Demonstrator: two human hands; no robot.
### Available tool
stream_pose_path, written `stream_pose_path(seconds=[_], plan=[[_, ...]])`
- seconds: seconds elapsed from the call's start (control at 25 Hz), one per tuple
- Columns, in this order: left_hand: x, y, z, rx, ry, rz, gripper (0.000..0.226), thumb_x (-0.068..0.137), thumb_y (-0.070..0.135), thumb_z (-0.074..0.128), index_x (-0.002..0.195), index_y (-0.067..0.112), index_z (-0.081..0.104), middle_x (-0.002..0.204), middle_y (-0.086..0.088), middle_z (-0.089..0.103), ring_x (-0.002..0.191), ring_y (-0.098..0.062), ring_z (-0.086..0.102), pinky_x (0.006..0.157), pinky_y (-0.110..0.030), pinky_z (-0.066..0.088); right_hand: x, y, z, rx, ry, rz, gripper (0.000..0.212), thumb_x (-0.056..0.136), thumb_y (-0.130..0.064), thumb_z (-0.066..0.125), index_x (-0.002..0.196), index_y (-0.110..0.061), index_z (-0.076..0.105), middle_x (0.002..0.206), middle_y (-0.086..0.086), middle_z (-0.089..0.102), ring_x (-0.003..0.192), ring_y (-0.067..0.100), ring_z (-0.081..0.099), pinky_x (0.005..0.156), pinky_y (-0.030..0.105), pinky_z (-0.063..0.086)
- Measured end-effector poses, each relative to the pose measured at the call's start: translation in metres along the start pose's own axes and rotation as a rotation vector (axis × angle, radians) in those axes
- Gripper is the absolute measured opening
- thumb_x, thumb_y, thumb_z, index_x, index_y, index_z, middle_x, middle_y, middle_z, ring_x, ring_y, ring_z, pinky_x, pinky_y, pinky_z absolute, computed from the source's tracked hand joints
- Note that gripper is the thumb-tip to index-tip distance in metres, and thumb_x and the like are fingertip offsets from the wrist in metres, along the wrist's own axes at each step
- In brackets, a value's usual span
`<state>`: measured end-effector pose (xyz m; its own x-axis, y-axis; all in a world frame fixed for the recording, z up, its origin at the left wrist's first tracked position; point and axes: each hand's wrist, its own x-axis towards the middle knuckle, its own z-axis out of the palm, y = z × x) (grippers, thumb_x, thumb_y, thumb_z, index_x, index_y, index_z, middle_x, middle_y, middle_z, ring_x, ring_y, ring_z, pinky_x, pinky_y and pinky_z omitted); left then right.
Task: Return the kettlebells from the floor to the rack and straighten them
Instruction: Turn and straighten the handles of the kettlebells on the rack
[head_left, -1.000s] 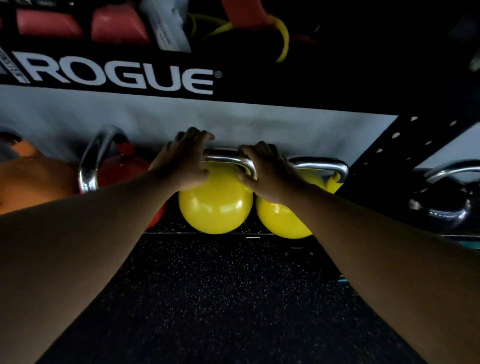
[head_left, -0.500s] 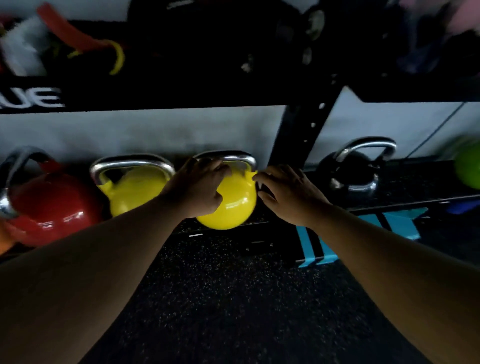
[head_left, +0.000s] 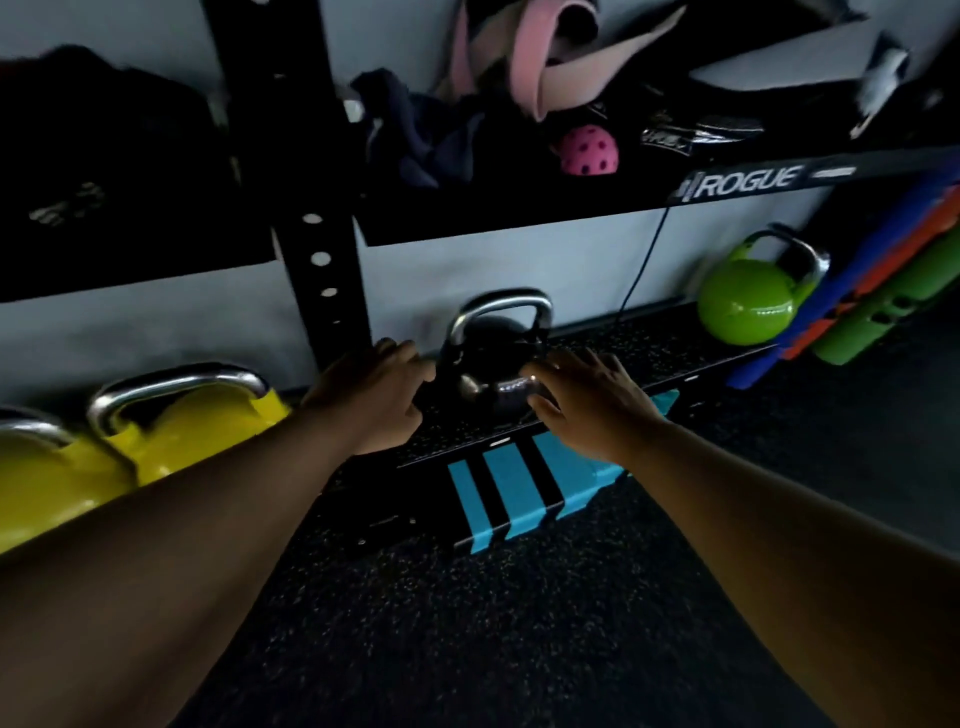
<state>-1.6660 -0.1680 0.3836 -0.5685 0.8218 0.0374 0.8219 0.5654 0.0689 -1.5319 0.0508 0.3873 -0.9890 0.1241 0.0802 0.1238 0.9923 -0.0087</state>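
A black kettlebell (head_left: 491, 358) with a chrome handle stands on the low rack shelf (head_left: 649, 338), just right of the black upright post (head_left: 322, 249). My left hand (head_left: 379, 395) is against its left side and my right hand (head_left: 587, 400) against its right side, fingers spread; neither grips the handle. Two yellow kettlebells (head_left: 202, 415) sit on the shelf at the left, partly hidden by my left forearm. A green kettlebell (head_left: 748, 301) stands at the shelf's far right end.
Under the shelf lies a blue and black striped block (head_left: 514, 493). Blue, orange and green pads (head_left: 883, 291) lean at the far right. The upper shelf holds a pink perforated ball (head_left: 589, 150), straps and dark cloth. Speckled black rubber floor (head_left: 467, 623) lies below.
My view and both hands have shifted right, from the yellow kettlebells past the post to the black kettlebell. My left hand has let go of the yellow kettlebell's handle.
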Motion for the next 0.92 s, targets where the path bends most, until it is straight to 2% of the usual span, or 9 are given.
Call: stream_pose_path(seconds=[0.16, 0.36, 0.52, 0.68, 0.72, 0.76, 0.84, 0.88, 0.92], plan=[[0.053, 0.017, 0.014, 0.036, 0.014, -0.029, 0.039, 0.088, 0.026, 0.051, 0.126, 0.021, 0.056, 0.127, -0.004, 0.053, 0.119, -0.027, 0.049, 0.091, -0.042, 0.046, 0.023, 0.041, 0.014, 0.056, 0.0, 0.079, 0.041, 0.096, -0.039, 0.046, 0.135, -0.029, 0.048, 0.138, 0.007, 0.052, 0.123, 0.032, 0.048, 0.1, 0.046, 0.038], [0.123, 0.003, 0.042, 0.003, 0.069, -0.187, 0.038, 0.099, 0.038, 0.041, 0.131, 0.02, 0.048, 0.133, -0.006, 0.05, 0.12, -0.03, 0.048, 0.092, -0.045, 0.044, 0.094, 0.066, 0.041, 0.098, -0.026, 0.118, 0.042, 0.098, -0.043, 0.039, 0.135, -0.024, 0.045, 0.136, 0.011, 0.05, 0.12, 0.032, 0.049, 0.098, 0.046, 0.039], [0.174, 0.0, 0.066, -0.19, 0.064, -0.286, 0.047, 0.104, 0.044, 0.029, 0.147, 0.027, 0.033, 0.146, -0.008, 0.044, 0.126, -0.036, 0.046, 0.093, -0.047, 0.045, 0.154, 0.079, 0.065, 0.111, -0.011, 0.185, 0.046, 0.099, -0.046, 0.035, 0.137, -0.021, 0.041, 0.135, 0.013, 0.045, 0.118, 0.032, 0.049, 0.094, 0.047, 0.041], [0.203, 0.013, 0.099, -0.455, 0.132, -0.443, 0.045, 0.103, 0.048, 0.027, 0.146, 0.035, 0.031, 0.147, -0.011, 0.04, 0.127, -0.039, 0.045, 0.087, -0.043, 0.041, 0.185, 0.087, 0.094, 0.19, -0.056, 0.166, 0.051, 0.099, -0.053, 0.034, 0.14, -0.022, 0.034, 0.135, 0.014, 0.046, 0.119, 0.036, 0.049, 0.094, 0.051, 0.043], [0.204, 0.02, 0.106, -0.474, 0.146, -0.476, 0.043, 0.102, 0.047, 0.03, 0.144, 0.036, 0.033, 0.15, -0.01, 0.035, 0.132, -0.041, 0.04, 0.093, -0.046, 0.042, 0.186, 0.092, 0.098, 0.253, -0.059, 0.137, 0.05, 0.098, -0.054, 0.035, 0.138, -0.023, 0.034, 0.132, 0.014, 0.048, 0.117, 0.035, 0.05, 0.093, 0.05, 0.045], [0.205, 0.029, 0.115, -0.418, 0.156, -0.469, 0.042, 0.102, 0.044, 0.034, 0.143, 0.036, 0.036, 0.156, -0.008, 0.027, 0.141, -0.043, 0.029, 0.102, -0.055, 0.04, 0.187, 0.1, 0.101, 0.347, -0.064, 0.115, 0.05, 0.097, -0.057, 0.036, 0.136, -0.024, 0.035, 0.129, 0.013, 0.049, 0.115, 0.034, 0.052, 0.092, 0.05, 0.047], [0.21, 0.042, 0.129, -0.357, 0.193, -0.475, 0.04, 0.102, 0.038, 0.033, 0.142, 0.034, 0.038, 0.165, -0.005, 0.008, 0.151, -0.041, -0.007, 0.114, -0.072, 0.014, 0.191, 0.114, 0.101, 0.512, -0.088, 0.08, 0.052, 0.094, -0.06, 0.04, 0.132, -0.024, 0.038, 0.122, 0.013, 0.051, 0.111, 0.033, 0.054, 0.089, 0.048, 0.049], [0.215, 0.044, 0.129, -0.424, 0.226, -0.54, 0.043, 0.102, 0.039, 0.027, 0.144, 0.035, 0.034, 0.167, -0.005, 0.002, 0.15, -0.037, -0.017, 0.115, -0.073, 0.005, 0.192, 0.115, 0.099, 0.539, -0.1, 0.075, 0.054, 0.092, -0.062, 0.042, 0.13, -0.024, 0.04, 0.12, 0.013, 0.052, 0.109, 0.033, 0.054, 0.087, 0.046, 0.05], [0.22, 0.042, 0.126, -0.526, 0.259, -0.617, 0.048, 0.102, 0.04, 0.023, 0.149, 0.034, 0.032, 0.167, -0.005, 0.0, 0.151, -0.035, -0.017, 0.117, -0.07, 0.002, 0.191, 0.114, 0.099, 0.541, -0.097, 0.092, 0.056, 0.09, -0.065, 0.042, 0.128, -0.024, 0.042, 0.117, 0.012, 0.054, 0.107, 0.032, 0.054, 0.084, 0.043, 0.049]])
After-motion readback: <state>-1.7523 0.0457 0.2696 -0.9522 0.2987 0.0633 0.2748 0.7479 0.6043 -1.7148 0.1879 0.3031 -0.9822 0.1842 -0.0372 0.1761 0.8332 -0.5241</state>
